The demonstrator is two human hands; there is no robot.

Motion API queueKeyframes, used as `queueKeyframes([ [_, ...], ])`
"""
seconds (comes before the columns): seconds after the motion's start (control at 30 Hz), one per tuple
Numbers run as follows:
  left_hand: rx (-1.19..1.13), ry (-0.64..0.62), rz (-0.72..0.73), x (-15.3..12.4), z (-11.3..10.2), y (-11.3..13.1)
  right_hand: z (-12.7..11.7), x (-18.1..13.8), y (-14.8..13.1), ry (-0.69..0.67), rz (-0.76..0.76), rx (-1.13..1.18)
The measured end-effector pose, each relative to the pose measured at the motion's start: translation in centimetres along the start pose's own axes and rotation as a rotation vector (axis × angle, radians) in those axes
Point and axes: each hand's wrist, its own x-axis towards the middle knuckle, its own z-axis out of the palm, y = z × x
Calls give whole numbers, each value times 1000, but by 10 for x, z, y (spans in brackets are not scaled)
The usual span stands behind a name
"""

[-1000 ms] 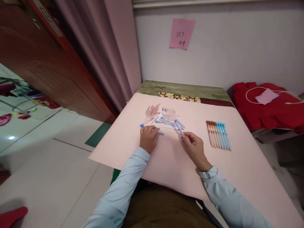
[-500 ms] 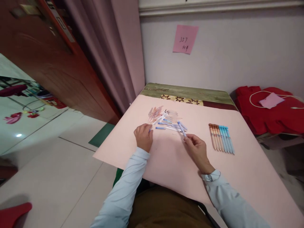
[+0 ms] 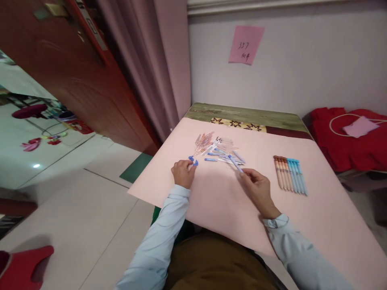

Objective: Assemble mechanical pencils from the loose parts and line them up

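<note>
The person sits at a table [image 3: 242,112] that is covered by a pink sheet [image 3: 217,201], and both sleeves are light blue. In the middle of the sheet lies a pile of pen parts [image 3: 216,146] - clear tubes, blue pieces and some orange ones, all mixed and crossing each other.

The left hand [image 3: 182,174] rests on the sheet just in front of the pile, at its left corner. The fingers are curled in, and the fingertips pinch a small blue piece [image 3: 195,162]. One more blue bit lies just beside it, nearer to the pile; I cannot tell if the hand touches that one.

The right hand [image 3: 256,186] is in front of the pile on its right side. Thumb and forefinger are closed on the near end of a blue pen barrel [image 3: 236,162], and the other fingers are loosely bent. The barrel is slanted, and its far end reaches into the near edge of the pile among the other parts.

To the right of the pile, well apart from it, a row of finished pens [image 3: 290,175] lies side by side - orange ones on the left, blue ones on the right. Behind the pile a pink note [image 3: 246,44] with handwriting is stuck on the wall. Far to the right of the pile a red cloth [image 3: 341,141] carries a white cable [image 3: 332,125]. To the left of the pile hangs a curtain [image 3: 163,68], beside a dark wooden door [image 3: 60,68].
</note>
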Motion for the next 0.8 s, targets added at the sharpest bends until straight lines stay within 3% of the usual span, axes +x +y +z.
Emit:
queueKeyframes([
  [0.13,-84,35,-7,2,-6,0,2,1,-3,-15,3,3],
  [0.23,-415,88,-75,-4,-6,15,3,2,-2,-14,-5,-16],
  [0.33,-822,-54,-179,-15,6,42,3,3,0,-10,-41,-43],
  [0.43,-1049,-204,-243,-21,23,63,1,3,0,-26,-111,-84],
  [0.67,-1169,-177,-340,-15,31,56,-3,2,-10,-52,-242,-197],
  [0.8,-1142,-185,-306,-16,29,55,-3,1,-11,-80,-254,-219],
])
